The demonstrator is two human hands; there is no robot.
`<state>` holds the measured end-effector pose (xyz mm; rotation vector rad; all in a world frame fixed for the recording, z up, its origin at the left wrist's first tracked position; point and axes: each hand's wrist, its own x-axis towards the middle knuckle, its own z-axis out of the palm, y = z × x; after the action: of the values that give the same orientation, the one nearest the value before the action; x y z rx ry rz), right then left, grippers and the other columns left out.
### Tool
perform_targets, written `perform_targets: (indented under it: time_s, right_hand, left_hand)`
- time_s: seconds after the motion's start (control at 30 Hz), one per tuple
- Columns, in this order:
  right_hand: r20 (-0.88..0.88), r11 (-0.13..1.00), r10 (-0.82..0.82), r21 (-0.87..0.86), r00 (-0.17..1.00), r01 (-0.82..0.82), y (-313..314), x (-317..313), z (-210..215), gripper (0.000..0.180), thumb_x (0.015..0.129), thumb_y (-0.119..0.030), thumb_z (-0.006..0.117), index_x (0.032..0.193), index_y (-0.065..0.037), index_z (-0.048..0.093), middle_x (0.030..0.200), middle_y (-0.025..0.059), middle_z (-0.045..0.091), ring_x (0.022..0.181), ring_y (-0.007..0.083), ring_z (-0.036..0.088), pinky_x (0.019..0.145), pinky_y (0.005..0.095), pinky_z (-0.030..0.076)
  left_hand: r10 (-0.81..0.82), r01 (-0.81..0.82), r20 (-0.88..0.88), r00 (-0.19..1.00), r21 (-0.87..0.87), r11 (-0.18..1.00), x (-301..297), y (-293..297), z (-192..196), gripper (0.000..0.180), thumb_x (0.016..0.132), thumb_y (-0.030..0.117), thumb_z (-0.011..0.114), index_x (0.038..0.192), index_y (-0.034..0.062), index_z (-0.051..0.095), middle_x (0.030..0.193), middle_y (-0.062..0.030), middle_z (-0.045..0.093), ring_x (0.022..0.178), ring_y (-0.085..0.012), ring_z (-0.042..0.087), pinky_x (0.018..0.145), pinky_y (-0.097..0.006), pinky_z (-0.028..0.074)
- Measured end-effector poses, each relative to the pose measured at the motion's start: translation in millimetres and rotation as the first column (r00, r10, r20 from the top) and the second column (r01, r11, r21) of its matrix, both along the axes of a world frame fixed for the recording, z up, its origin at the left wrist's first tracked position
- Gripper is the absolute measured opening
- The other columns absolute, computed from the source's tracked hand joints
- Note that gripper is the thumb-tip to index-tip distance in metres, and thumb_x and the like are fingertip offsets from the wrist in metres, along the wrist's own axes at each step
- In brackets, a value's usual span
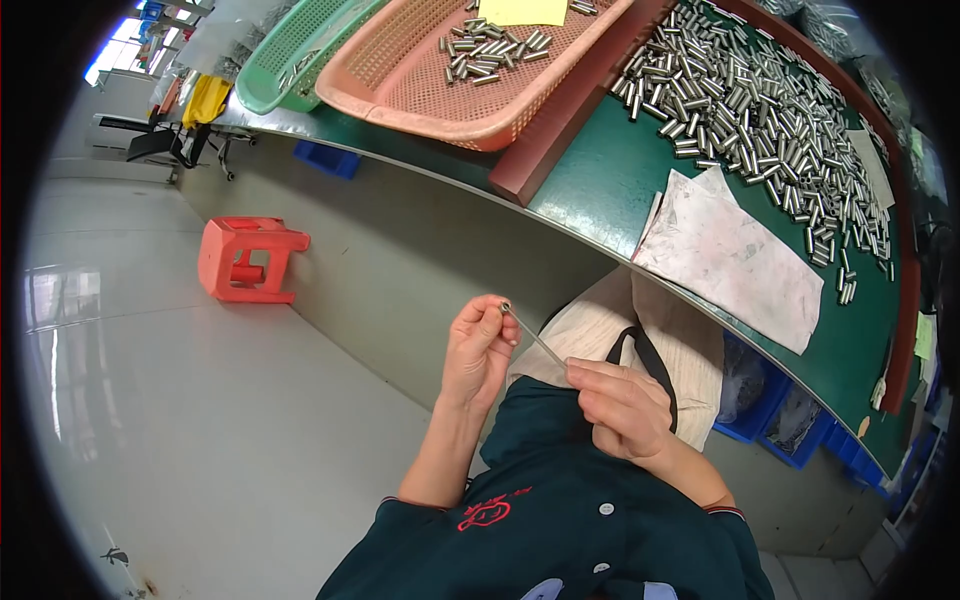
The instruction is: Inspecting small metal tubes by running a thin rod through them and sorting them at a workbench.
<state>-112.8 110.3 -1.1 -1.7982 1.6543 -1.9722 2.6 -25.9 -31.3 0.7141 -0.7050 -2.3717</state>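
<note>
Nearest the camera, a dark green collared shirt with white buttons fills the lower centre. Just beyond it, the right hand is closed in a pinch on the near end of a thin metal rod. That rod runs up and to the left to the left hand, whose thumb and fingers grip a small metal cylinder at the rod's far tip; whether the rod sits inside the cylinder cannot be told at this size. Both hands are held in the air over the person's lap, near the table edge and clear of the tabletop. Beyond them, at right, a green-topped work table carries a creased pale sheet near its edge and, farther right, a wide scatter of metal cylinders. A dark red wooden bar lies across the table left of that scatter. Farther left stand a pink mesh basket holding a few cylinders and a green mesh basket. Blue bins sit under the table at right. On the floor, far left, an orange plastic stool lies tipped over.
</note>
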Motion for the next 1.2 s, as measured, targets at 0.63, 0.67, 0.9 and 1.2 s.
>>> perform_targets:
  time_s: [0.63, 0.67, 0.9, 1.2]
  right_hand:
    - [0.413, 0.654, -0.626, -0.183, 0.662, 0.734, 58, -96, 12, 0.015, 0.089, -0.007, 0.039, 0.097, 0.004, 0.046, 0.091, 0.0206, 0.057, 0.083, 0.0263, 0.058, 0.074, 0.0364, 0.05]
    - [0.452, 0.656, -0.602, -0.192, 0.659, 0.73, 57, -97, 14, 0.01, 0.088, -0.002, 0.041, 0.093, 0.005, 0.046, 0.089, 0.0207, 0.058, 0.082, 0.0246, 0.059, 0.076, 0.0329, 0.049]
    - [0.379, 0.678, -0.615, -0.193, 0.691, 0.709, 62, -96, 8, 0.008, 0.086, 0.002, 0.042, 0.092, 0.005, 0.047, 0.088, 0.0206, 0.059, 0.082, 0.0247, 0.06, 0.075, 0.0323, 0.048]
    - [0.306, 0.693, -0.635, -0.183, 0.71, 0.698, 61, -97, 10, 0.008, 0.085, 0.005, 0.042, 0.091, 0.006, 0.047, 0.088, 0.0215, 0.059, 0.08, 0.0245, 0.06, 0.074, 0.032, 0.049]
  left_hand:
    - [0.162, 0.05, 0.038, 0.986, -0.996, -0.073, -106, 23, 86, 0.01, 0.08, 0.003, 0.054, 0.087, -0.004, 0.057, 0.081, -0.0087, 0.052, 0.07, -0.0149, 0.047, 0.06, -0.022, 0.038]
    - [0.209, -0.051, -0.092, 0.974, -0.98, -0.195, -112, 27, 90, 0.01, 0.077, 0.003, 0.058, 0.085, -0.0029, 0.059, 0.076, -0.0081, 0.053, 0.065, -0.0159, 0.048, 0.057, -0.024, 0.039]
    - [0.207, 0.123, 0.046, 0.977, -0.917, -0.38, -130, 26, 78, 0.012, 0.067, 0.001, 0.065, 0.078, 0.0012, 0.061, 0.067, -0.006, 0.052, 0.059, -0.02, 0.048, 0.054, -0.028, 0.038]
    - [0.295, -0.029, -0.157, 0.942, -0.918, -0.396, -112, 31, 91, 0.009, 0.07, 0.007, 0.064, 0.077, 0.0024, 0.061, 0.064, -0.0044, 0.051, 0.059, -0.0193, 0.046, 0.055, -0.028, 0.034]
